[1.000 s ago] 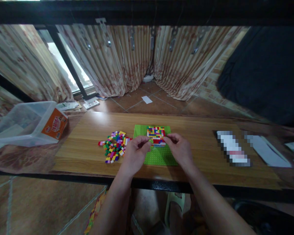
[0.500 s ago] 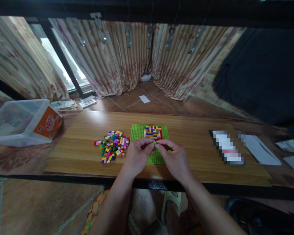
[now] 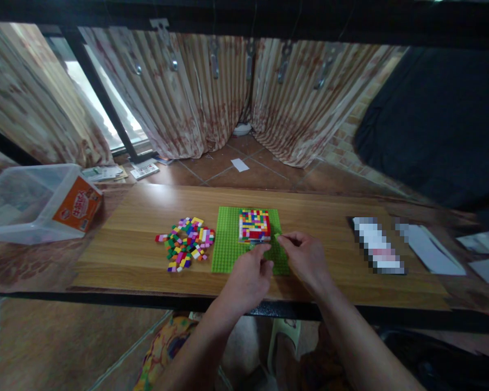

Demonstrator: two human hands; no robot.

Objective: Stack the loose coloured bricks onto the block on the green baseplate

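A green studded baseplate (image 3: 224, 252) lies on the table, bearing a block built of many-coloured toy bricks (image 3: 255, 225). My right hand (image 3: 305, 255) is at the plate's right side, its thumb and forefinger pinching a small green brick (image 3: 277, 236) close to the build's right edge. Over the front of the plate is my left hand (image 3: 250, 274), its forefinger and thumb apart and nothing visible between them. Its fingers are just in front of the build. To the left of the plate lies a loose pile of coloured bricks (image 3: 187, 244).
A clear plastic bin (image 3: 36, 217) with an orange label stands at the table's left end. On the right are a blurred-out phone-like object (image 3: 377, 244) and white paper (image 3: 438, 250). The table's dark front edge (image 3: 179, 302) runs below my forearms.
My hands have come apart from a shared pinch on a green brick. The right moved right with a green brick; the left moved slightly right and down, uncovering the front of the build.
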